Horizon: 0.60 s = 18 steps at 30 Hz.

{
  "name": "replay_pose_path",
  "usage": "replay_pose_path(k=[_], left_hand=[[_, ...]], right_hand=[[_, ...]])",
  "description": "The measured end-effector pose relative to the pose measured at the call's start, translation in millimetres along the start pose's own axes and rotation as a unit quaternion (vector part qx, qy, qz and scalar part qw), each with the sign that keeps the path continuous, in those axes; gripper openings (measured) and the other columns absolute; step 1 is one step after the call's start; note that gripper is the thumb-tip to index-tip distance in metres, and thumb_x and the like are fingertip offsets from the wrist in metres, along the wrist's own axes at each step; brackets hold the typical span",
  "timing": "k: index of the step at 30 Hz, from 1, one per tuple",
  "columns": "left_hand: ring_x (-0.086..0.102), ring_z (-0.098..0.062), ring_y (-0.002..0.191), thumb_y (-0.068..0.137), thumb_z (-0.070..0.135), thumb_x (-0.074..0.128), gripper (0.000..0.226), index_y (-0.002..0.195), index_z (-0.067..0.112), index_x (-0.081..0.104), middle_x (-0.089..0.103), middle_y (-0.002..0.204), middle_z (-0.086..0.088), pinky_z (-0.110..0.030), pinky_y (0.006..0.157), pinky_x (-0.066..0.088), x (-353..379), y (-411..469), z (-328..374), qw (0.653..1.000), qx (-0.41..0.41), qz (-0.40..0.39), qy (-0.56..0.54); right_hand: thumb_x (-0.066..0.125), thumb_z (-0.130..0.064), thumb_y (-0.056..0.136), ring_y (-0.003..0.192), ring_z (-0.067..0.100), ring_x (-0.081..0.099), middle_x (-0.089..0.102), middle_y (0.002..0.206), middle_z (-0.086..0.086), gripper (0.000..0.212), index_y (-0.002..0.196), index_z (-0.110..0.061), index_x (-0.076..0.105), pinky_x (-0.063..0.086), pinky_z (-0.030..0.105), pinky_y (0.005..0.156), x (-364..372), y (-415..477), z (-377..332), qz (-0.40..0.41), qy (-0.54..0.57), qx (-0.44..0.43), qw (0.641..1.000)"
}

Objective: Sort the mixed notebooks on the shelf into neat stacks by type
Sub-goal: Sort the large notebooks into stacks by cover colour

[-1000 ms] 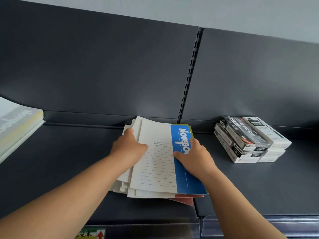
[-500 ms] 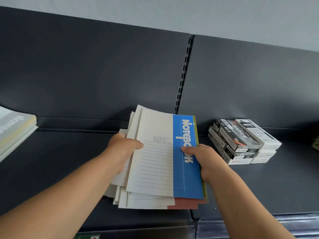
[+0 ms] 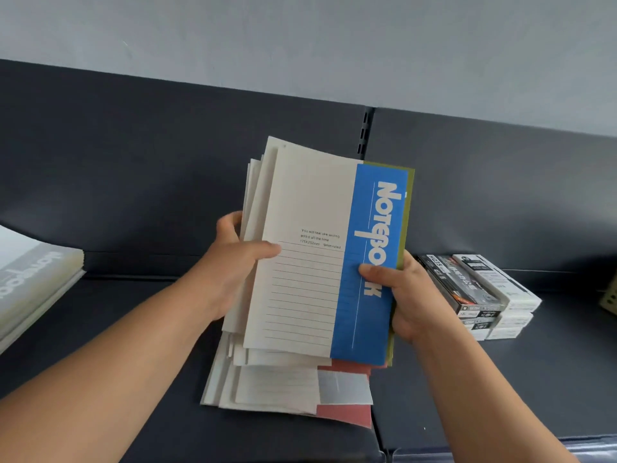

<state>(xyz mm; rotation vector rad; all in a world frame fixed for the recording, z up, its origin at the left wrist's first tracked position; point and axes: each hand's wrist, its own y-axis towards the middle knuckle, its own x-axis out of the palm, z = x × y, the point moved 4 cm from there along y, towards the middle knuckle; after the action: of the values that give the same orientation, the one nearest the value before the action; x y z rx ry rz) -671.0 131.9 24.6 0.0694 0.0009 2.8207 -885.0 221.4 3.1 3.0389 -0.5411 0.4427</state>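
We see a matte dark-grey metal shelf (image 3: 117, 329) with a smooth back panel (image 3: 133, 162) of the same finish, split by a slotted upright (image 3: 365, 128). At the far left lies a thick side stack (image 3: 30, 289) of soft-cover notebooks with a grey-and-white cover. In the middle, raised above the shelf and tilted towards us, is the bundle of notebooks (image 3: 260, 202), thin flat paper-covered books fanned unevenly at the left edge. Its top notebook (image 3: 310, 262) is cream with ruled lines and a glossy blue band, and an olive cover (image 3: 409, 212) shows behind it. Beneath the bundle a loose pile (image 3: 277, 389) rests on the shelf, cream sheets over a red cover (image 3: 347, 416). To the right sit small black-and-white boxes (image 3: 477, 289), stacked in layers. The left hand (image 3: 233, 262) has its grip closed on the bundle's left edge, thumb on top; the right hand (image 3: 400, 295) has its grip closed on the blue side, thumb across the band. Half a second ago the bundle lay lower, close over the pile; now it is clear of it, and a grey-patched cover is uncovered. The band reads "Notebook" in white; small print says "You will feel like writing with it all the time, 175X252mm, 9mm ruled". The side stack also reads "Notebook".
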Motion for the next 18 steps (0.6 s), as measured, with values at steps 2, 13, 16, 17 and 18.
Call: replay_pose_path(k=[2,13,16,17,18], left_hand=[[0.06,-0.018,0.108,0.084,0.007,0.066,0.051,0.126,0.025,0.044,0.065,0.114,0.003,-0.04,0.097,0.045,-5,1,12,1.0,0.017,-0.005,-0.002],[0.066,-0.017,0.101,0.063,0.02,0.067,0.054,0.117,0.022,0.057,0.071,0.106,0.003,-0.032,0.079,0.049,-19,-1,4,0.998,0.053,-0.041,-0.013],[0.064,-0.02,0.101,0.063,0.022,0.062,0.049,0.111,0.021,0.052,0.068,0.107,-0.001,-0.034,0.077,0.048,-13,0,2,0.997,0.06,-0.039,-0.036],[0.062,-0.02,0.101,0.063,0.022,0.061,0.049,0.11,0.022,0.049,0.065,0.107,-0.002,-0.034,0.077,0.048,-10,0,2,0.996,0.065,-0.036,-0.04],[0.061,-0.019,0.101,0.063,0.022,0.06,0.049,0.109,0.023,0.045,0.062,0.108,-0.001,-0.034,0.077,0.047,-6,0,3,0.996,0.074,-0.03,-0.041]], right_hand=[[0.065,0.009,0.079,0.083,0.032,0.073,0.075,0.101,0.011,0.037,0.109,-0.012,0.06,0.059,0.048,0.072,8,2,-4,-0.004,0.006,-0.04,0.999],[0.083,-0.011,0.065,0.091,0.032,0.072,0.075,0.103,0.008,0.053,0.111,-0.013,0.058,0.058,0.042,0.074,18,10,-4,-0.034,-0.091,-0.085,0.992],[0.079,-0.018,0.065,0.092,0.033,0.072,0.074,0.105,0.009,0.057,0.116,-0.012,0.054,0.058,0.052,0.082,22,12,-3,-0.01,-0.071,-0.082,0.994],[0.079,-0.017,0.066,0.091,0.033,0.072,0.074,0.104,0.008,0.057,0.117,-0.013,0.054,0.057,0.055,0.083,25,13,-1,-0.001,-0.069,-0.081,0.994],[0.081,-0.015,0.07,0.09,0.033,0.073,0.074,0.103,0.008,0.054,0.116,-0.014,0.053,0.056,0.057,0.084,29,13,1,0.009,-0.069,-0.081,0.994]])
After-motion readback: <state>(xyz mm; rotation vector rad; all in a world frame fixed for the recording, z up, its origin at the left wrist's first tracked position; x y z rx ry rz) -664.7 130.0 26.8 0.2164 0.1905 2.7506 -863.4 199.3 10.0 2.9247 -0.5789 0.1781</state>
